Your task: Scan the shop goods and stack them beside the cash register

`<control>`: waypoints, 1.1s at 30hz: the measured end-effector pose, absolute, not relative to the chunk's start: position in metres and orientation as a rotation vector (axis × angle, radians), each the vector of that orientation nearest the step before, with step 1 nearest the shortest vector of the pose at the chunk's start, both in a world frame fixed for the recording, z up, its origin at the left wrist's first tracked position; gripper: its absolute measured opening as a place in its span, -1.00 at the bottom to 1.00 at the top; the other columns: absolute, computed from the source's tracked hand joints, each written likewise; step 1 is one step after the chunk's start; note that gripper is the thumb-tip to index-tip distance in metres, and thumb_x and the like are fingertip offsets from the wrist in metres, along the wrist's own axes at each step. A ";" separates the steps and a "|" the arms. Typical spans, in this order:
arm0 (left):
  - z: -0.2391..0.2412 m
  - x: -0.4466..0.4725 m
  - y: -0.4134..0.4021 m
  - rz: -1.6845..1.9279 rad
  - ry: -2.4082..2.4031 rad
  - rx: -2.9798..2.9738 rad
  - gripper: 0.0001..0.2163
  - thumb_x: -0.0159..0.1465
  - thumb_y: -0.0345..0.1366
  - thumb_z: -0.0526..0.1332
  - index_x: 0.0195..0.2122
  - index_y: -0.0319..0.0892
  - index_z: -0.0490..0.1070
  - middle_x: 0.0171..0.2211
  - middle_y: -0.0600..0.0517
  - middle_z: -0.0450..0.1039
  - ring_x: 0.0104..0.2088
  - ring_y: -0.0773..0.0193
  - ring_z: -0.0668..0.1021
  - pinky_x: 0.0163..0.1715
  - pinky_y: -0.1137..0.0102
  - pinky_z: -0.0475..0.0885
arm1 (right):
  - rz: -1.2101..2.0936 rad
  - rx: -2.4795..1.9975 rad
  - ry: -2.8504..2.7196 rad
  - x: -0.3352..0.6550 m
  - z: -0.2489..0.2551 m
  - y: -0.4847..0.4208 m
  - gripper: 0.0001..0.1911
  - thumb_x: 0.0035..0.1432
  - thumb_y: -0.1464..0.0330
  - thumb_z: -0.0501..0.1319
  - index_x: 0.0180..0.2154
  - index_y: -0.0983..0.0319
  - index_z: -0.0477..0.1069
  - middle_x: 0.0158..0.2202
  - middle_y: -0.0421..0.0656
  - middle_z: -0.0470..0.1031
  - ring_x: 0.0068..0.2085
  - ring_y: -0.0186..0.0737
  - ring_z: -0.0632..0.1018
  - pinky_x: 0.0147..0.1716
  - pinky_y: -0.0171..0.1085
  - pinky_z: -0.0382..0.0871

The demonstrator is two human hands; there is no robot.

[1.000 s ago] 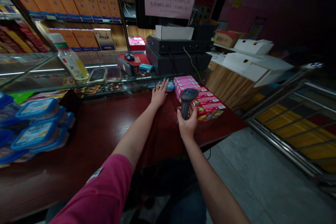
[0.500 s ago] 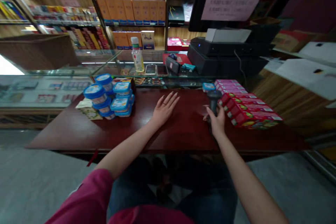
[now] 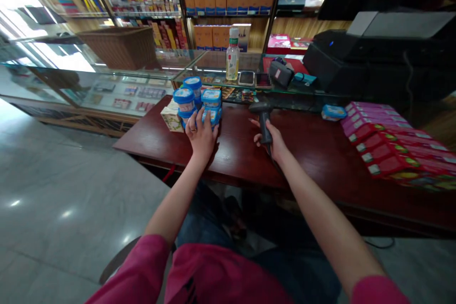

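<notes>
My right hand point(image 3: 276, 141) is wrapped round the handle of a dark handheld barcode scanner point(image 3: 264, 123), whose head points away from me above the wooden counter point(image 3: 245, 152). On the left, my left hand point(image 3: 201, 137) reaches over the front of a small group of blue-lidded plastic tubs, its fingers apart. Its fingertips overlap a rectangular tub point(image 3: 213, 115); whether they touch it I cannot tell. Another rectangular tub point(image 3: 211, 97) sits on top of that one. Round tubs point(image 3: 184, 99) are stacked to the left, beside a pale patterned box point(image 3: 171, 117).
Stacked red boxes point(image 3: 388, 149) and pink-purple boxes point(image 3: 370, 116) lie at the right, with one blue tub point(image 3: 334, 112) near them. Behind, a glass case carries a drink bottle point(image 3: 232, 59), a phone point(image 3: 246, 78) and a dark pouch point(image 3: 281, 73). A brown basket point(image 3: 117, 47) stands further left.
My view has turned left. My left hand has gone from lying flat on the counter to the blue-lidded tubs. My right hand has carried the scanner leftward, away from the red boxes.
</notes>
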State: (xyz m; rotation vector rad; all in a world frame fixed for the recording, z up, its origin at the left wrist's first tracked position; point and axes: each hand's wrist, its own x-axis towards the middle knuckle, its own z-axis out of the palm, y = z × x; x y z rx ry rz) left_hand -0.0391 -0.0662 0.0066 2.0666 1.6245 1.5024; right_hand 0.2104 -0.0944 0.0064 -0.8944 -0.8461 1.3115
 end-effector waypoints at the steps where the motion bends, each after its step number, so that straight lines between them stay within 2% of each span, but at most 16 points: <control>1: 0.006 -0.041 -0.066 1.506 1.616 2.073 -0.58 0.37 -0.18 0.24 0.26 0.04 0.45 0.39 -0.05 0.31 0.48 -0.18 0.12 0.47 -0.13 -0.25 | 1.301 -0.877 -0.866 0.209 0.005 -0.095 -0.51 0.08 -0.01 0.38 -0.06 0.16 0.53 0.21 -0.06 0.57 -0.55 -0.38 0.55 -0.74 -0.37 0.35; 4: 0.004 -0.046 -0.064 1.504 1.593 2.117 -0.69 0.39 -0.24 0.21 0.13 0.09 0.54 0.23 -0.04 0.50 0.38 -0.13 0.31 0.46 -0.12 -0.18 | 1.291 -0.838 -0.882 0.214 0.001 -0.101 -0.59 0.07 0.12 0.37 -0.07 0.16 0.54 0.24 -0.09 0.55 -0.52 -0.40 0.51 -0.72 -0.38 0.29; 7: 0.004 -0.049 -0.062 1.472 1.595 2.193 -0.70 0.41 -0.27 0.20 0.11 0.08 0.57 0.17 -0.05 0.55 0.28 -0.11 0.43 0.43 -0.12 -0.04 | 1.317 -0.809 -0.853 0.229 -0.001 -0.110 -0.65 0.06 0.22 0.36 -0.09 0.17 0.54 0.20 -0.11 0.57 -0.46 -0.39 0.49 -0.70 -0.40 0.26; 11: 0.003 -0.048 -0.062 1.655 1.419 2.186 -0.74 0.40 -0.25 0.25 0.06 0.04 0.62 0.13 -0.07 0.55 0.27 -0.04 0.45 0.35 0.02 0.22 | 1.389 -0.790 -0.815 0.254 -0.003 -0.120 -0.70 0.04 0.27 0.37 -0.13 0.16 0.53 0.05 -0.10 0.65 -0.44 -0.35 0.46 -0.67 -0.40 0.28; 14: 0.003 -0.034 -0.063 1.796 1.140 2.036 -0.77 0.41 -0.19 0.27 0.03 0.02 0.63 0.16 -0.06 0.51 0.29 0.03 0.45 0.33 0.10 0.31 | 1.402 -0.786 -0.797 0.269 -0.004 -0.124 -0.73 0.05 0.30 0.36 -0.15 0.16 0.53 -0.04 -0.12 0.66 -0.43 -0.33 0.44 -0.65 -0.39 0.29; 19: 0.000 0.014 -0.061 1.622 0.734 1.299 -0.73 0.29 -0.18 0.41 0.01 0.03 0.59 0.18 0.00 0.52 0.27 0.04 0.48 0.30 0.11 0.38 | 1.407 -0.778 -0.824 0.281 -0.005 -0.127 -0.70 0.04 0.29 0.27 -0.15 0.21 0.57 0.08 -0.05 0.62 -0.52 -0.39 0.34 -0.73 -0.37 0.11; 25: -0.003 0.062 -0.025 1.194 0.461 0.463 -0.84 0.39 -0.32 0.20 -0.04 -0.07 0.50 0.03 -0.02 0.61 0.13 0.08 0.60 0.16 0.08 0.52 | 1.430 -0.766 -0.811 0.279 0.001 -0.134 -0.65 0.09 0.21 0.23 -0.08 0.17 0.56 0.10 -0.06 0.62 -0.58 -0.41 0.22 -0.73 -0.38 -0.01; 30: -0.007 0.087 0.017 1.116 0.492 0.377 -0.76 0.44 -0.27 0.06 -0.08 -0.17 0.51 -0.17 -0.09 0.64 -0.01 0.09 0.65 0.00 0.18 0.59 | 1.469 -0.697 -0.793 0.278 0.002 -0.138 -0.61 0.12 0.16 0.23 -0.05 0.18 0.55 -0.08 -0.10 0.65 -0.59 -0.41 0.20 -0.73 -0.38 -0.08; 33: -0.012 0.099 0.033 1.117 0.528 0.421 -0.69 0.45 -0.26 0.01 0.02 -0.15 0.52 -0.12 -0.09 0.64 -0.08 0.13 0.65 -0.11 0.26 0.59 | 1.487 -0.693 -0.790 0.277 0.002 -0.137 -0.58 0.13 0.16 0.24 -0.02 0.19 0.55 -0.13 -0.12 0.64 -0.60 -0.42 0.21 -0.73 -0.38 -0.09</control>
